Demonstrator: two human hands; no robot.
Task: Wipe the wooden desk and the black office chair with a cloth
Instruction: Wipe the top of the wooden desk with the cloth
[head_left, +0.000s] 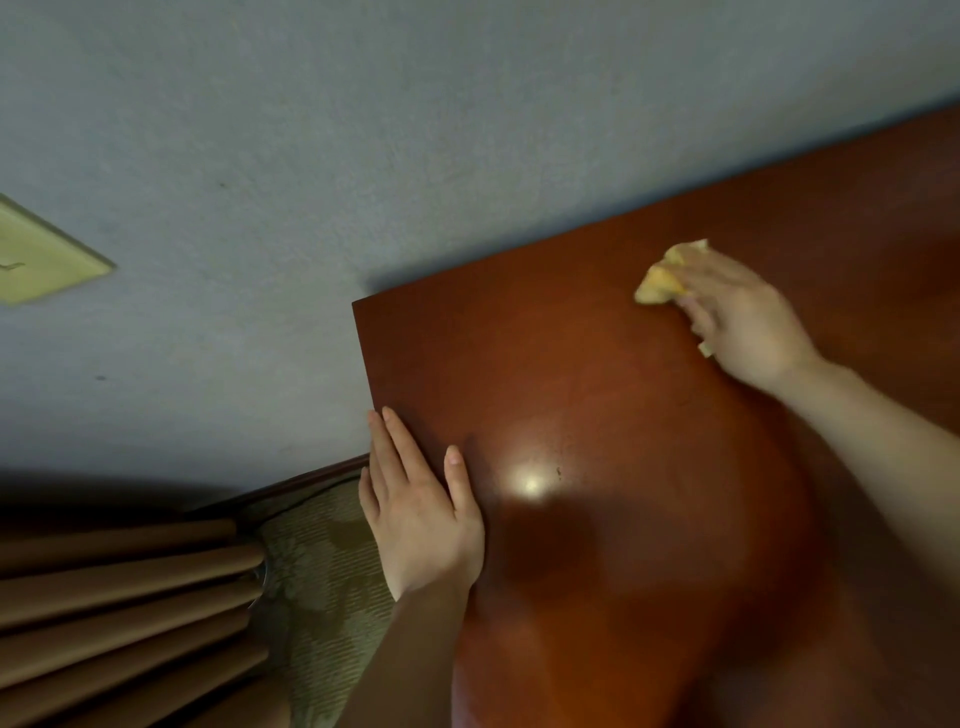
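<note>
Right hand (748, 317) presses a yellow cloth (662, 280) on the wooden bench (597, 415) near its far edge, grip closed around it; left hand (421, 499) rests flat, fingers straight, on the bench's left edge

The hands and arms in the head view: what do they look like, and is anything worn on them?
Both forearms are bare as far as the picture shows: no sleeves, gloves, watch or bracelets. The left hand shows no rings, and its nails are short and unpainted. The right hand is blurred, so its fingers cannot be checked for rings or nail colour.
</note>
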